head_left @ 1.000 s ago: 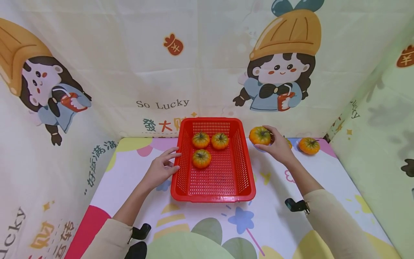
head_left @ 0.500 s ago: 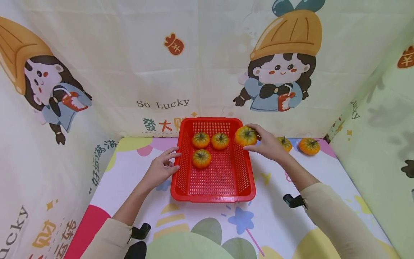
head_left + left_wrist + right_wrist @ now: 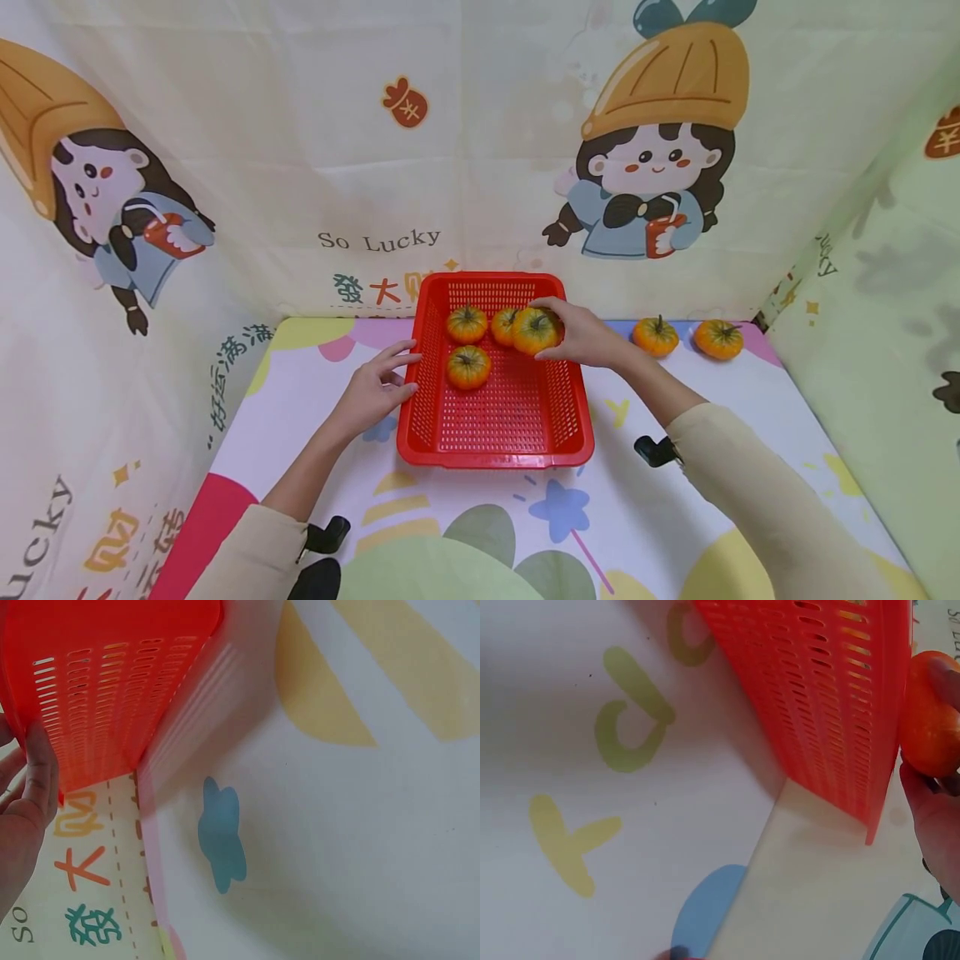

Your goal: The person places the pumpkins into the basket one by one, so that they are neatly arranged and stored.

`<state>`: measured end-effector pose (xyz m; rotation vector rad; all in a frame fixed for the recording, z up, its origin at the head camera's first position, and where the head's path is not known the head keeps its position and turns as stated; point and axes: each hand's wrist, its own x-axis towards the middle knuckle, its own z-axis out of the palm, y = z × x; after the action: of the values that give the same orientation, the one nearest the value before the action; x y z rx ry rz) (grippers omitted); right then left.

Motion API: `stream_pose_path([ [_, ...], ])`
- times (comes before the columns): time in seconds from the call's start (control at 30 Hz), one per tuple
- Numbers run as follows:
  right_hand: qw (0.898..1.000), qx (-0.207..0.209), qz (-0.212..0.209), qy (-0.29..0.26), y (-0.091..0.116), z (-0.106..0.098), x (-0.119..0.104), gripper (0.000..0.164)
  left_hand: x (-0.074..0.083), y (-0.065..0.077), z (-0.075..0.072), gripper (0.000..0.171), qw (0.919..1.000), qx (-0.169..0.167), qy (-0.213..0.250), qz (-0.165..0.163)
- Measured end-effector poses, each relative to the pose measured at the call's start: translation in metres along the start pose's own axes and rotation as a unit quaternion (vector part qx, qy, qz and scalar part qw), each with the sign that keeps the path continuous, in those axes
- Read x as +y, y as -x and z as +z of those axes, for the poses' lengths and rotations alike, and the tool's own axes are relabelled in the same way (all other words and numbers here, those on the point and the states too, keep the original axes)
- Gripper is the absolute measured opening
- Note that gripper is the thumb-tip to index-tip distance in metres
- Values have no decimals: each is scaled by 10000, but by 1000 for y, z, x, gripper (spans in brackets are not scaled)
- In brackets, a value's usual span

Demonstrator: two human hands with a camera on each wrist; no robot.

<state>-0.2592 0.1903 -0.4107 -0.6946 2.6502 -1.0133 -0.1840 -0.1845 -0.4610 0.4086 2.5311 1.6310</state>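
My right hand (image 3: 581, 333) grips a small orange-and-green pumpkin (image 3: 536, 331) inside the red plastic basket (image 3: 495, 460), at its right side. In the right wrist view the held pumpkin (image 3: 931, 716) shows past the basket rim, partly cut off by the frame edge. Three more pumpkins lie in the basket: one at back left (image 3: 467, 324), one below it (image 3: 468, 367), and one (image 3: 504, 326) partly hidden behind the held one. With fingers spread and extended, my left hand (image 3: 372, 387) touches the basket's left rim; the left wrist view shows its fingers (image 3: 37, 776) against the basket edge.
Two pumpkins stand on the table at back right, a nearer-in one (image 3: 656, 337) and an outer one (image 3: 717, 340). A patterned cloth covers the table (image 3: 480, 508). Printed fabric walls (image 3: 480, 192) rise behind and on both sides.
My right hand has carried the pumpkin leftward from beside the basket, over its right rim and into it. A table pumpkin that the hand covered now shows. My left hand stays put.
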Motion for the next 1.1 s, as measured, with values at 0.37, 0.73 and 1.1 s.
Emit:
stream_pose_path([
  [0.37,9983,-540,-64,228,-16,9,-8,85,25,7,0,49,9999,-69,-64,-144],
  [0.73,9955,-833,-63,449,-26,16,-9,82,7,2,2,50,9999,4,-80,-144],
  [1.1,9894,-1240,176,741,-34,25,-10,83,9,4,1,50,9999,-12,-61,-118],
])
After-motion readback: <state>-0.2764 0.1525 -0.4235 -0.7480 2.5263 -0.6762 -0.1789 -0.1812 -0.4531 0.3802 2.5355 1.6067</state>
